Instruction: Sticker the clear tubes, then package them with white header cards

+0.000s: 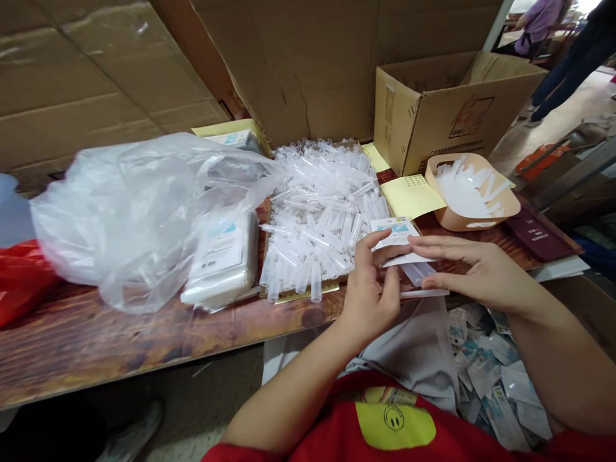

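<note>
Two hands: left hand (370, 298) and right hand (486, 273) hold a clear packet (418, 272) over the tabletop's (144, 340) edge.
Fingers: grasping the packet from opposite sides, apparently to steady it.
Tube pile (322, 205): beside the left hand, likely for short reaches.

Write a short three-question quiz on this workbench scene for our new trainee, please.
1. What is heaped between the clear plastic bag and the tan bowl?
A) metal screws
B) translucent tubes
C) wooden blocks

2. True or false: the left hand and right hand are both at the same packet with a printed card.

3. Fill in the missing word: the yellow patch on the red shirt bears a ____ face.

Key: 1. B; 2. True; 3. smiling
</note>
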A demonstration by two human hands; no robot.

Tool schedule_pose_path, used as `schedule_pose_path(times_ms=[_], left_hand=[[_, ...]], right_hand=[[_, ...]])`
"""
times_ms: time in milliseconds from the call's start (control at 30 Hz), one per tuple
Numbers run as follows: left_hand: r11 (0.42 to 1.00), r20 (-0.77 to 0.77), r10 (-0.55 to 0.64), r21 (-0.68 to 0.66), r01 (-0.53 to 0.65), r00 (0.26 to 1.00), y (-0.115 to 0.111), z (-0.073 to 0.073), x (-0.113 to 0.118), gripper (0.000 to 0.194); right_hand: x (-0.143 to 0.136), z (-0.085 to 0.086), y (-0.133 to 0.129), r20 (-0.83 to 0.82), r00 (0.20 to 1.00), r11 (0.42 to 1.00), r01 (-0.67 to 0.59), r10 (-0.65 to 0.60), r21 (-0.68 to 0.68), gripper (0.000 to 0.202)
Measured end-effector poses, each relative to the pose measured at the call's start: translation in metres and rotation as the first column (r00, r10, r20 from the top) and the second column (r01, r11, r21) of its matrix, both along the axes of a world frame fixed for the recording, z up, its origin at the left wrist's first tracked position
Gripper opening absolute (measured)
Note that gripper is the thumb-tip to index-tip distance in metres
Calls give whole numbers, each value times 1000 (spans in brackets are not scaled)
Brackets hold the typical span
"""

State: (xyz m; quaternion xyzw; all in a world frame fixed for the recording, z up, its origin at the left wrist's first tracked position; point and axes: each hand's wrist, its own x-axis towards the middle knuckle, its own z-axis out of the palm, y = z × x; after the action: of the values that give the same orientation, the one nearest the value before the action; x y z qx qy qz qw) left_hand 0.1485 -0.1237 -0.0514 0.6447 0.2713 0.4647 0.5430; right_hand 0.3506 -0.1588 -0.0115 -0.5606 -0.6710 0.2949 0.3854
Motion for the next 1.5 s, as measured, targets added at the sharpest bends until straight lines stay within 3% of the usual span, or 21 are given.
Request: schedule_pose_path(times_ms=[100,233,333,433,500,567,633,667,767,833,933,1000,1100,1200,1333,1400,1500], left_hand=[[993,-23,-17,120,19,1000,-3,-7,2,51],[928,-60,-9,370,31,998,-5,-9,5,60],[881,-49,-13,472,35,999,-11,-3,3,69],[831,-46,19,557,10,999,-16,13,-12,76],[772,-91,129,634,-43,987,-14,27,-35,75],[685,-169,356,716,-134,919,-4,41,-66,59],[612,-276,551,776,-157,787,13,51,-104,36],[596,-340,646,784,-173,684,23,54,-124,25],[616,-535,779,752,-235,327,51,56,-180,9],[688,-654,725,687,-232,215,64,54,-207,12],[786,-773,613,575,-228,163,74,50,-231,18],[832,-824,544,506,-228,158,78,49,-237,24],[862,-860,496,472,-182,119,85,51,-242,35],[896,-897,441,438,-68,28,95,58,-250,54],[933,-933,358,355,59,-38,104,69,-262,70],[924,-926,370,359,134,-74,106,71,-264,68],[893,-900,411,366,262,-144,106,72,-262,63]], right_hand=[[-7,-12,-3,-145,979,988,148,-141,38,26],[-17,-29,-12,-198,953,930,274,-229,246,6],[-21,-32,-13,-111,958,853,286,-264,437,13],[-15,-36,6,-111,928,764,356,-355,538,8],[-6,-45,27,-133,909,757,405,-395,513,5],[7,-58,45,-57,915,815,382,-398,436,10],[20,-70,55,126,919,877,305,-373,370,14],[25,-73,56,227,907,899,263,-354,351,17],[32,-70,51,486,813,922,150,-321,357,29],[27,-58,47,599,728,914,94,-333,394,34],[3,-36,56,694,651,917,9,-307,398,34],[-18,-27,72,741,642,950,-62,-198,307,33],[-46,-26,99,764,645,987,-113,-15,116,27],[-54,-32,116,751,659,991,-120,36,58,29],[-47,-37,114,579,815,954,-193,24,231,31],[-47,-37,108,442,896,895,-225,35,385,24],[-57,-34,100,337,941,805,-222,29,550,19]])
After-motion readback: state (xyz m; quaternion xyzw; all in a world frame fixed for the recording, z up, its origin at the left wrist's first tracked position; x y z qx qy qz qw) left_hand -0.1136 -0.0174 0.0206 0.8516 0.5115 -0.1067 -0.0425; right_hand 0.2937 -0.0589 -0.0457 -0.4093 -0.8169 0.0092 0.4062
